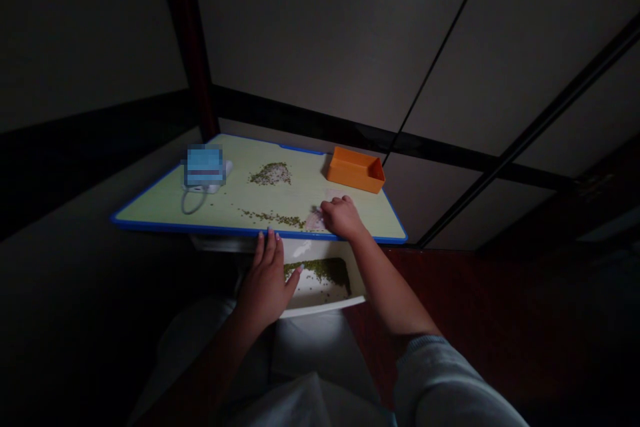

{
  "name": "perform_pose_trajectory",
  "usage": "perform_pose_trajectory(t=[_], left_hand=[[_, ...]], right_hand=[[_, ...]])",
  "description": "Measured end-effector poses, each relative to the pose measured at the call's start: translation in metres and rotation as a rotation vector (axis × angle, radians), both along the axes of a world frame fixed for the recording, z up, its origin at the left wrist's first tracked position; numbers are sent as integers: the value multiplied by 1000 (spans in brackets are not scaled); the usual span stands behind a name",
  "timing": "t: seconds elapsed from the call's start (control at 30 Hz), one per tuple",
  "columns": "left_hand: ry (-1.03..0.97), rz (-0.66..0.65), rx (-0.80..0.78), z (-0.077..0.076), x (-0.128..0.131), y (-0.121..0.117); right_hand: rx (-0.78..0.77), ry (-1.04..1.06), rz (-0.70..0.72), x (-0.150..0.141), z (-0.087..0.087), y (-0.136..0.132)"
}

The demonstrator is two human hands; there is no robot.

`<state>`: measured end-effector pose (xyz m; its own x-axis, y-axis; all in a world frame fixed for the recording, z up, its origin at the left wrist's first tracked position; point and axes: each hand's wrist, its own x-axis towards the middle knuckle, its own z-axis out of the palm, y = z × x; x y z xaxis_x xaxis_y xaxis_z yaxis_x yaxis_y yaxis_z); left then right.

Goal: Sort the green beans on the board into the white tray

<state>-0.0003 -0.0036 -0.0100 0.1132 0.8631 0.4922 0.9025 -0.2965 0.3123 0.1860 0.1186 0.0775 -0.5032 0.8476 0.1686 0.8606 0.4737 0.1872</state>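
While left hand (265,277) is resting spread against edge of desk (306,171), thumb over white tub (325,308), perhaps steadying both, I am monitoring from afar right hand (343,217), fingers curled at pinkish sheet (314,219); pinch hidden, cannot tell. Strip of green grains (276,219) is lying beside sheet; tub is sitting just below edge, likely for catching strays. Mottled pile (273,175), orange box (353,177) are standing farther back, seemingly clear of hands.

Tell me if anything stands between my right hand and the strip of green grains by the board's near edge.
Yes: a pale piece at the right hand, hard to identify, lies between it and the green grains. The orange box stands farther back, out of the way.
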Motion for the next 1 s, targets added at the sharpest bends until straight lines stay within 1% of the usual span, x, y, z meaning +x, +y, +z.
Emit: perform_pose_trajectory(t=[0.17,0.53,0.73,1.0], left_hand=[[-5,6,-17,1,0,0],[1,8,-19,0,0,0],[-3,5,-20,1,0,0],[8,-4,-13,2,0,-1]], right_hand=[[-20,9,22,2,1,-2],[-18,-21,-41,3,2,-6],[-91,14,-72,4,1,-6],[-117,100,-33,10,-1,-3]])
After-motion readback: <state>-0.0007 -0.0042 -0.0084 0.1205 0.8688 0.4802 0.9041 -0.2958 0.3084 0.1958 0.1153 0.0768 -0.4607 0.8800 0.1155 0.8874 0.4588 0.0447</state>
